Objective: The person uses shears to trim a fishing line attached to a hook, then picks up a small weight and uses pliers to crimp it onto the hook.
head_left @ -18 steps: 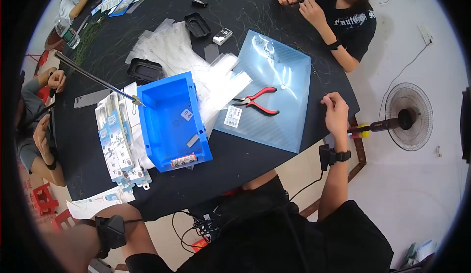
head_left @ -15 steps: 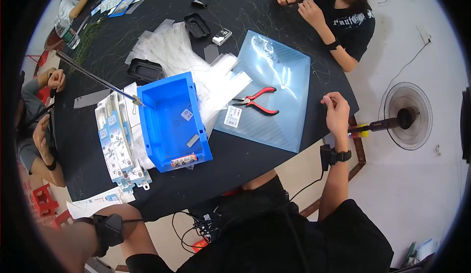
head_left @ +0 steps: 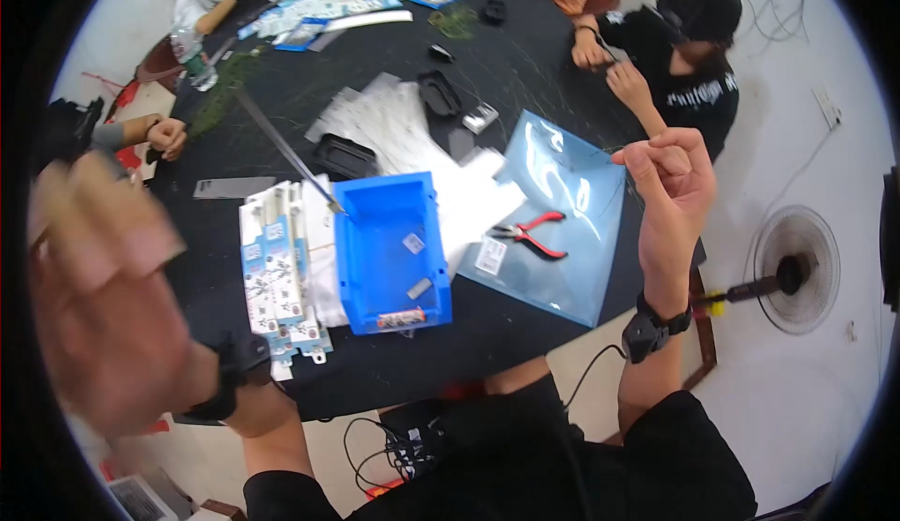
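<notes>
My right hand (head_left: 677, 184) is raised over the right edge of the table, thumb and fingers pinched together. Whatever sits in that pinch is too small to make out. Close to the camera on the left is my left hand (head_left: 112, 287), smeared by motion, so its fingers cannot be read. Nearest the right hand lies a translucent blue plastic folder (head_left: 586, 240). Red-handled pliers (head_left: 512, 232) and a white label (head_left: 489, 256) rest on it. Between my hands stands a blue plastic bin (head_left: 441, 268) holding a few small pieces.
A metal rod (head_left: 286, 146) slants over the bin's left corner. Packaged cards (head_left: 277, 277) are stacked left of the bin, clear plastic sleeves (head_left: 375, 123) behind it. Black trays (head_left: 345, 156) sit nearby. Co-workers' hands (head_left: 633, 85) work across the table (head_left: 375, 371). A fan (head_left: 797, 268) stands right.
My left hand has come up into view from the lower left. My right hand has risen. The view has shifted, so the table things appear farther right and lower.
</notes>
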`<action>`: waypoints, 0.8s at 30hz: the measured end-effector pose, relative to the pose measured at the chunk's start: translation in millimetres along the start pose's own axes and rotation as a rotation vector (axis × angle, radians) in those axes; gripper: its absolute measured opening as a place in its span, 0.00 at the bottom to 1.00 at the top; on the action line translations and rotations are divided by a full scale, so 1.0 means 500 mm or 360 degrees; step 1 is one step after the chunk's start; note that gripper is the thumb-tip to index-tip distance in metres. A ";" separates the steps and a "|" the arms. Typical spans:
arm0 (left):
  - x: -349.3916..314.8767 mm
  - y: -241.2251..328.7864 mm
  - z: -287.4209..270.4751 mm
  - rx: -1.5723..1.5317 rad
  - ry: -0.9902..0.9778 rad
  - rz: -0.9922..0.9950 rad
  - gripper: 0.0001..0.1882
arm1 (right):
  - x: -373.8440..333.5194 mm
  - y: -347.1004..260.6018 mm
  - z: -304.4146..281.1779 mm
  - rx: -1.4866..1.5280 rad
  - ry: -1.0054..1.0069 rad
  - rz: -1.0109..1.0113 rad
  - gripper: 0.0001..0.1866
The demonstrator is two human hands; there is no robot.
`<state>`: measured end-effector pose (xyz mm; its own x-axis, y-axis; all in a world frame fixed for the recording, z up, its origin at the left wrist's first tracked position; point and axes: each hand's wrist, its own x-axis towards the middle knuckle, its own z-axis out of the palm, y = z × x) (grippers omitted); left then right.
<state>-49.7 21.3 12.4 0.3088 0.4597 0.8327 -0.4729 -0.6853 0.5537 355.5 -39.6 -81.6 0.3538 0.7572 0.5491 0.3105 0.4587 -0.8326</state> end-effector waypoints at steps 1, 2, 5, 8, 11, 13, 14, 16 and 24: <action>0.004 -0.008 0.001 0.0185 -0.0144 -0.0034 0.24 | 0.014 -0.022 0.034 0.0065 -0.0050 -0.0037 0.12; 0.002 -0.016 0.012 0.0313 -0.0178 0.0004 0.24 | 0.024 -0.041 0.068 0.0175 -0.0082 -0.0060 0.11; -0.006 -0.036 0.068 0.0972 0.0172 -0.0091 0.24 | 0.042 -0.089 0.182 0.0500 -0.0199 -0.0119 0.11; -0.011 -0.061 0.102 0.1061 0.0221 -0.0207 0.34 | 0.040 -0.119 0.279 0.0586 -0.0200 -0.0159 0.12; -0.013 -0.083 0.106 0.0975 0.0221 -0.0147 0.41 | 0.030 -0.134 0.339 0.0774 -0.0183 -0.0066 0.13; -0.011 -0.090 0.104 0.0891 0.0303 -0.0068 0.42 | 0.023 -0.137 0.359 0.0822 -0.0159 -0.0061 0.13; -0.010 -0.091 0.104 0.0898 0.0284 -0.0106 0.43 | 0.020 -0.138 0.365 0.0839 -0.0151 -0.0057 0.13; -0.006 -0.091 0.103 0.0753 0.0340 -0.0112 0.43 | 0.013 -0.136 0.373 0.0874 -0.0129 -0.0036 0.13; -0.008 -0.103 0.111 0.0489 0.0418 -0.0281 0.41 | 0.007 -0.128 0.380 0.1010 -0.0189 0.0013 0.12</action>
<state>19.1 23.6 -19.1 0.1242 0.6856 0.7173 -0.1522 -0.7011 0.6966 169.2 22.3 -40.4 0.2424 0.7914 0.5611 -0.2868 0.6110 -0.7378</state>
